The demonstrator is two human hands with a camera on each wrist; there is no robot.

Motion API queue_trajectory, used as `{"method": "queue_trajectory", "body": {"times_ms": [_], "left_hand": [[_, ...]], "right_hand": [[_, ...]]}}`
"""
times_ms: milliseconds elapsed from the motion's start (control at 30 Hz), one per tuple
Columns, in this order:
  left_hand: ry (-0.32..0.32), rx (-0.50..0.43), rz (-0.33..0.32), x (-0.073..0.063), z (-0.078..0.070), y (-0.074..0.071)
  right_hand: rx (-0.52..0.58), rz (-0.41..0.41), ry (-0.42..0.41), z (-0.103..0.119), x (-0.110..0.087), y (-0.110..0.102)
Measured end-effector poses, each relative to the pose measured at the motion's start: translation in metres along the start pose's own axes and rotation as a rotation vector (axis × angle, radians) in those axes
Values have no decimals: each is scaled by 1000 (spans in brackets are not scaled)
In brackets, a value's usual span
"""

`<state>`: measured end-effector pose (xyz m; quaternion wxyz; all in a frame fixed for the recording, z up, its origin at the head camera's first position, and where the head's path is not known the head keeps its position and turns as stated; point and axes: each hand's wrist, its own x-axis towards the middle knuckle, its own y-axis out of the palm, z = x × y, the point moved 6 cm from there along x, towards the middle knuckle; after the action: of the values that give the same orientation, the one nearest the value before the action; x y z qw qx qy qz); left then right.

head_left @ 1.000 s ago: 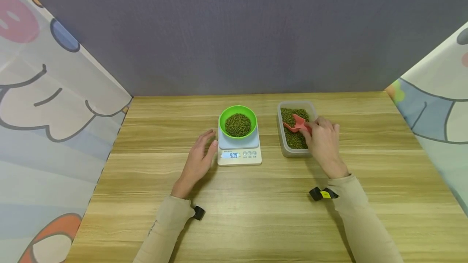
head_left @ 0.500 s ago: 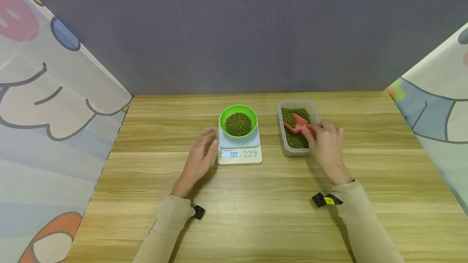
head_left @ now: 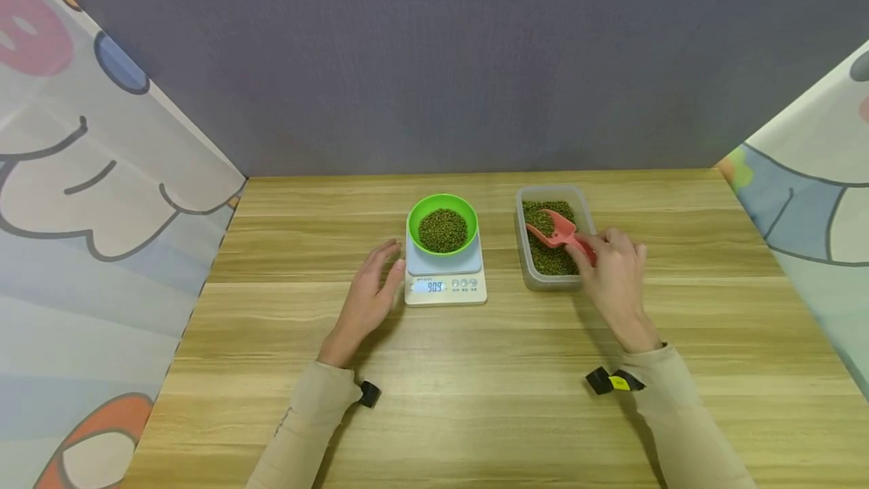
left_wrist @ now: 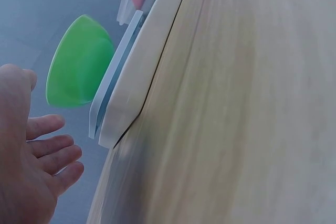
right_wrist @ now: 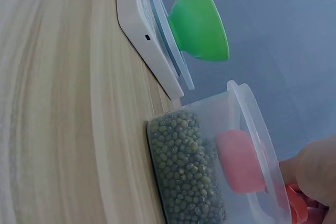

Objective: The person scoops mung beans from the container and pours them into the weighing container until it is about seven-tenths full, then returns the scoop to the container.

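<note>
My right hand (head_left: 614,278) pinches the handle of a red scoop (head_left: 560,231), whose bowl is inside a clear plastic container (head_left: 532,278) of green mung beans (head_left: 553,261). Through the container wall, the right wrist view shows the scoop above the beans (right_wrist: 181,166). A green bowl (head_left: 441,202) with mung beans in it stands on a white kitchen scale (head_left: 444,298), which reads 90.9. Beside the scale's left edge, my left hand (head_left: 366,300) is held with fingers extended, holding nothing. In the left wrist view those fingers (left_wrist: 58,158) are apart from the bowl (left_wrist: 79,66).
A wood-grain table (head_left: 448,398) carries everything. A grey panel (head_left: 475,59) rises behind its far edge, and printed cloth (head_left: 88,247) stands along the left side. The container is to the right of the scale, with a gap between them.
The right hand has drawn slightly right and toward the person, and the scoop has shifted and turned a little with it. The left hand, bowl and scale reading stay the same.
</note>
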<state>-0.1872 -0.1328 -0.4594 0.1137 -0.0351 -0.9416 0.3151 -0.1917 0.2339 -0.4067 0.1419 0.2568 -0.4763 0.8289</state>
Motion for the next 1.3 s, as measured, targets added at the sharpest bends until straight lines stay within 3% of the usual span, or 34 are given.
{"method": "queue_trajectory", "body": {"times_ms": [1300], "left_hand": [[-2,-5,7,2,-2,0]], "right_hand": [[23,-60,-28,5,3,-21]]}}
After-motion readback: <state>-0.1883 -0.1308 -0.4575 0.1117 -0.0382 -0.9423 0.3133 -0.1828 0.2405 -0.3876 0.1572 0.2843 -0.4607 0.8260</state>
